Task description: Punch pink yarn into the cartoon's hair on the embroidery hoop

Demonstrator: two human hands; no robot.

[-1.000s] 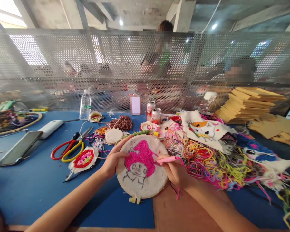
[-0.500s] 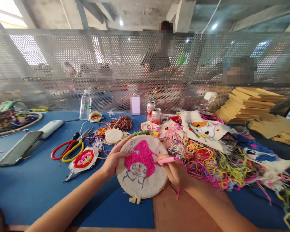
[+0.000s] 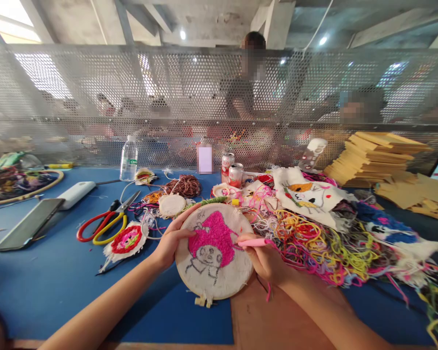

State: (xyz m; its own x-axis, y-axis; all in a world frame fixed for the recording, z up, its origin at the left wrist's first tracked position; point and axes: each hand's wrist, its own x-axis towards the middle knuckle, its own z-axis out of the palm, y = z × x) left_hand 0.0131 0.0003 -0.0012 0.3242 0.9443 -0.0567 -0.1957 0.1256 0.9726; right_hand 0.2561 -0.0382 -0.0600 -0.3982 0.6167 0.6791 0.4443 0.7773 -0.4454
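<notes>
A round embroidery hoop (image 3: 214, 277) with pale cloth and a pink tufted figure is held up over the blue table. My left hand (image 3: 171, 241) grips the hoop's left rim, thumb on the cloth. My right hand (image 3: 264, 257) is closed round a pink punch needle (image 3: 254, 241), whose tip touches the right edge of the pink patch. A pink thread trails down from that hand.
A tangle of coloured yarn (image 3: 314, 243) lies right of the hoop, with a finished cat cloth (image 3: 306, 194). Red-and-yellow scissors (image 3: 102, 224), a phone (image 3: 29, 223), a power bank (image 3: 76, 193), a water bottle (image 3: 129, 158), two cans (image 3: 232, 171) and stacked yellow boards (image 3: 379, 153) stand around. People sit behind a perforated metal screen (image 3: 95, 97).
My hands and the hoop have stayed almost still. The person standing behind the screen has shifted a little to the right.
</notes>
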